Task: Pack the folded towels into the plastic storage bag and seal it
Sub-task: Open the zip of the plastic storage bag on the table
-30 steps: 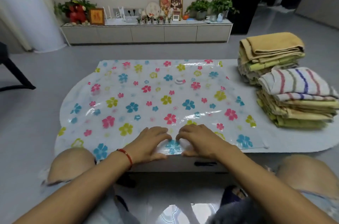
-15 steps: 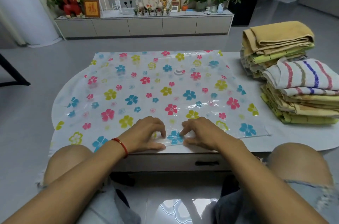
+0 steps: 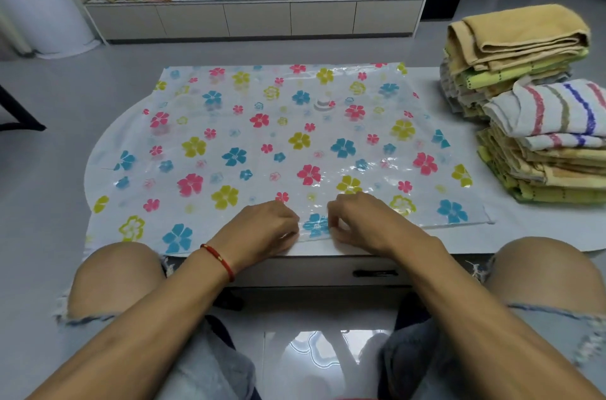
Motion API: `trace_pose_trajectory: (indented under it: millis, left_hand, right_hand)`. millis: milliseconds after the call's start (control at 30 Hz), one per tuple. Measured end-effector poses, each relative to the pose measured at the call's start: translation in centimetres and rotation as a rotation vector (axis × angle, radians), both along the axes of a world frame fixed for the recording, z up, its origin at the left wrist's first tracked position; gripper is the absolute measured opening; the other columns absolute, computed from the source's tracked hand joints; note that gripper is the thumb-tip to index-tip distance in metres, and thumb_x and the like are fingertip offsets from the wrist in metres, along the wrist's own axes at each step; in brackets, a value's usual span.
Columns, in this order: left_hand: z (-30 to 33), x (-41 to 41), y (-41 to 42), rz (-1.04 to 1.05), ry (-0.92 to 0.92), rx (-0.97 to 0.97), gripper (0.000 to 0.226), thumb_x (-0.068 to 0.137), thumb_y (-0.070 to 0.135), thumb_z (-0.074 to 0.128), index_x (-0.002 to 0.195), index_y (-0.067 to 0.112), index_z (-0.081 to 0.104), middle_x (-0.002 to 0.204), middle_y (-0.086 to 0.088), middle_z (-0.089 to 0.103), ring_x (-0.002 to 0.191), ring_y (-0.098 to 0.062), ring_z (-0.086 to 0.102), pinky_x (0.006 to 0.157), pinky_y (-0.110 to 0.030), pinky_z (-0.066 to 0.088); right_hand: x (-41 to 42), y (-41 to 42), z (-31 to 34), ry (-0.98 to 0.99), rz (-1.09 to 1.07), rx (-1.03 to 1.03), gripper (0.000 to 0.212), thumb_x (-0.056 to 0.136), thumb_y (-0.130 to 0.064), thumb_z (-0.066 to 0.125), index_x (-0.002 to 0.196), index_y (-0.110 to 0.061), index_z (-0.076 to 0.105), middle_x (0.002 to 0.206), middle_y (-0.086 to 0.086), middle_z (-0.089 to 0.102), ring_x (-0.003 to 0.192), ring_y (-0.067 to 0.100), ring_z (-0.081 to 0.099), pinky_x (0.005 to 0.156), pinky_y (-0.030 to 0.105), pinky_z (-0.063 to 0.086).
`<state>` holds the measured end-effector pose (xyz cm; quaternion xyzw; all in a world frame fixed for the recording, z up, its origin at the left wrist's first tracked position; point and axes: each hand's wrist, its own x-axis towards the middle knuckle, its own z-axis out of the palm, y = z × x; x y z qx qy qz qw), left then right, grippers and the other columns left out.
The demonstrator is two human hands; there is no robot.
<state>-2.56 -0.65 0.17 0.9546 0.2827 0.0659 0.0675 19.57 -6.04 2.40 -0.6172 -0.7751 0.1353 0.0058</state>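
Observation:
A clear plastic storage bag [image 3: 262, 144] printed with pink, blue and yellow flowers lies flat and empty across the white table [image 3: 531, 229]. A round white valve [image 3: 323, 102] sits on its far half. My left hand [image 3: 262, 230] and my right hand [image 3: 364, 222] rest side by side on the bag's near edge, fingers curled and pinching the plastic on either side of a blue flower. Two stacks of folded towels stand at the table's right: a far stack topped by an orange towel [image 3: 518, 35] and a nearer stack topped by a striped white towel [image 3: 554, 111].
My bare knees [image 3: 114, 278] flank the table's front edge, where a drawer handle [image 3: 375, 273] shows. A low grey cabinet [image 3: 255, 17] with plants and ornaments runs along the far wall. Grey floor surrounds the table.
Both hands have curled their fingers and closed in on the bag's near edge, going from flat pressing to pinching. The camera view has tilted slightly downward.

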Motion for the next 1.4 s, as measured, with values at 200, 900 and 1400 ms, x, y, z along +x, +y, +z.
trace_pose_trajectory:
  millis: [200,900,1400]
  left_hand:
    - [0.5,1.0,-0.2,0.125,-0.029,0.034,0.026,0.097,0.033,0.046,0.088,0.022,0.068,0.082,0.002,0.065,0.078,-0.017,0.056,0.059,-0.032,0.045]
    - [1.1,2.0,-0.3,0.371,-0.195,0.073,0.011,0.08,0.004,0.066,0.088,0.012,0.066,0.082,-0.008,0.065,0.081,-0.028,0.059,0.067,-0.039,0.048]
    - [1.2,1.9,0.8,0.273,-0.075,-0.085,0.026,0.086,0.034,0.034,0.101,0.03,0.055,0.105,-0.001,0.055,0.076,-0.022,0.044,0.059,-0.033,0.031]
  right_hand:
    - [-0.4,-0.2,0.2,-0.089,-0.012,0.137,0.017,0.102,-0.024,0.048,0.11,-0.014,0.06,0.097,0.007,0.072,0.092,0.031,0.064,0.085,0.043,0.051]
    - [-7.6,-0.4,-3.1,1.367,-0.849,-0.152,0.031,0.092,-0.011,0.06,0.067,-0.006,0.075,0.062,0.007,0.069,0.042,0.014,0.046,0.042,0.023,0.04]
    - [-7.2,-2.1,-3.3,1.302,-0.853,-0.232,0.031,0.092,-0.019,0.055,0.071,-0.009,0.075,0.059,0.005,0.068,0.039,0.014,0.051,0.037,0.018,0.031]
